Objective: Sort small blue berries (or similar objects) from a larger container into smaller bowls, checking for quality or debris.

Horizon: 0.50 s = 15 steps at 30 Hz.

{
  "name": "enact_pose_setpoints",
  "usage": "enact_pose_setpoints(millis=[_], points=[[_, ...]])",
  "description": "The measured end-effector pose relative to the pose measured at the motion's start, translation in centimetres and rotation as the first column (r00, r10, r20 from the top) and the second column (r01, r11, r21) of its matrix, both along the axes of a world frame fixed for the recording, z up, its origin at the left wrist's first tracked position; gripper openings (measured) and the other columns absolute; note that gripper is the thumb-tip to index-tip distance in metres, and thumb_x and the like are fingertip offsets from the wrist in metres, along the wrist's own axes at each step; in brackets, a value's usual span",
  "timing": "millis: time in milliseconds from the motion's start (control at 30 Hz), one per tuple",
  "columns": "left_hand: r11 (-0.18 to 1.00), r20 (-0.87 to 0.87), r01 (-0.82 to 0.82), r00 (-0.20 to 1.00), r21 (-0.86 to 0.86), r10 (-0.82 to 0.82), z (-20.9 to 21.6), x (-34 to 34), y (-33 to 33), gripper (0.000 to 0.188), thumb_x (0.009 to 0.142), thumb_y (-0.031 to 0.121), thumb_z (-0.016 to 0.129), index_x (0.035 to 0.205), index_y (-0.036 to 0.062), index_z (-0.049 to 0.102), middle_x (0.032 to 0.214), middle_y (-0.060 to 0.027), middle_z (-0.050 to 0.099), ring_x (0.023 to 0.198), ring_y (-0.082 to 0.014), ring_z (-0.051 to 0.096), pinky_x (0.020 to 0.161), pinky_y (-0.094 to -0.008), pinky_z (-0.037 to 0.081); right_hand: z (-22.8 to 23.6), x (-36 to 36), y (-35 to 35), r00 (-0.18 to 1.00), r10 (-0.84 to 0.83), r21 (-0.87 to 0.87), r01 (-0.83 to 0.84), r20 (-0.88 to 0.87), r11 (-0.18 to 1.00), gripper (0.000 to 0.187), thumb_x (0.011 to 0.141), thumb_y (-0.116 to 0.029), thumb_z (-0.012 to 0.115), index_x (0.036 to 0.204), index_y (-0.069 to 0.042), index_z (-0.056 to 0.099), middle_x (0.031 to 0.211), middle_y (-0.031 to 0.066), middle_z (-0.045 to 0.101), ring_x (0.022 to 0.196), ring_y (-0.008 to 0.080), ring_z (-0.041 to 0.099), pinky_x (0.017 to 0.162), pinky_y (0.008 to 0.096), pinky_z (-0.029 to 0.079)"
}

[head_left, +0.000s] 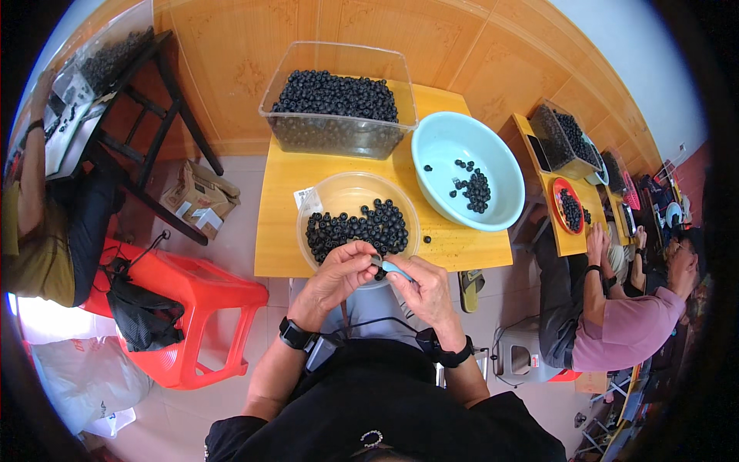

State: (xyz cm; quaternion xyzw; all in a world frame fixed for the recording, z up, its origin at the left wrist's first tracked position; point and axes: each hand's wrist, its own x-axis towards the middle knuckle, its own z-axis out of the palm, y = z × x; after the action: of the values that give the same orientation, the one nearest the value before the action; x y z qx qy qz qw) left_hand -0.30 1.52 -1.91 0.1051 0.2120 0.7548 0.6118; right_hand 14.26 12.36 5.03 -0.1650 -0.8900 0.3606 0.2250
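Over the near rim of a clear round bowl (305, 202), my two hands meet. My left hand (339, 273) is closed in a pinch on a small dark piece (376, 260), mostly covered by the fingertips. In my right hand (427, 289) is a small tool with a light-blue handle (396, 269), its tip against the dark piece; the kind of tool is not clear. Many small black round parts (358, 231), several showing a hole through the middle, lie in the bowl below. A light-blue basin (431, 189) at the right holds a smaller cluster of black parts (473, 189).
A large clear bin (331, 135) full of black parts stands at the back of the yellow table (277, 231). One loose part (427, 239) lies near its right side. A red stool (181, 331) stands left. Other people sit at both sides, one in a pink shirt (627, 331).
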Motion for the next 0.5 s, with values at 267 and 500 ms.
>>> enact_pose_setpoints(millis=[267,500], points=[[0.998,0.008,0.02,1.0,0.052,-0.02,-0.1,-0.2,-0.2,0.01,0.084,0.005,0.063,0.093,0.0031,0.059,0.088,-0.0069,0.063,0.073,-0.0112,0.06,0.067,-0.0209,0.051,-0.4,-0.3,0.4,0.999,0.032,0.064,-0.031,-0.011,0.997,0.023,0.08,-0.018,0.066,0.1,-0.007,0.066,0.066,0.0092,0.057,0.053,0.0229,0.057,0.049,0.0331,0.044],[0.989,0.053,0.057,0.997,0.135,-0.065,0.3,-0.7,-1.3,0.009,0.083,0.005,0.064,0.091,0.0041,0.059,0.085,-0.0075,0.063,0.07,-0.0119,0.059,0.065,-0.021,0.05,-2.9,-0.8,2.6,1.0,-0.01,0.1,0.009,0.012,0.995,0.021,0.08,-0.018,0.066,0.098,-0.007,0.067,0.073,0.0103,0.063,0.061,0.028,0.061,0.053,0.0349,0.046]])
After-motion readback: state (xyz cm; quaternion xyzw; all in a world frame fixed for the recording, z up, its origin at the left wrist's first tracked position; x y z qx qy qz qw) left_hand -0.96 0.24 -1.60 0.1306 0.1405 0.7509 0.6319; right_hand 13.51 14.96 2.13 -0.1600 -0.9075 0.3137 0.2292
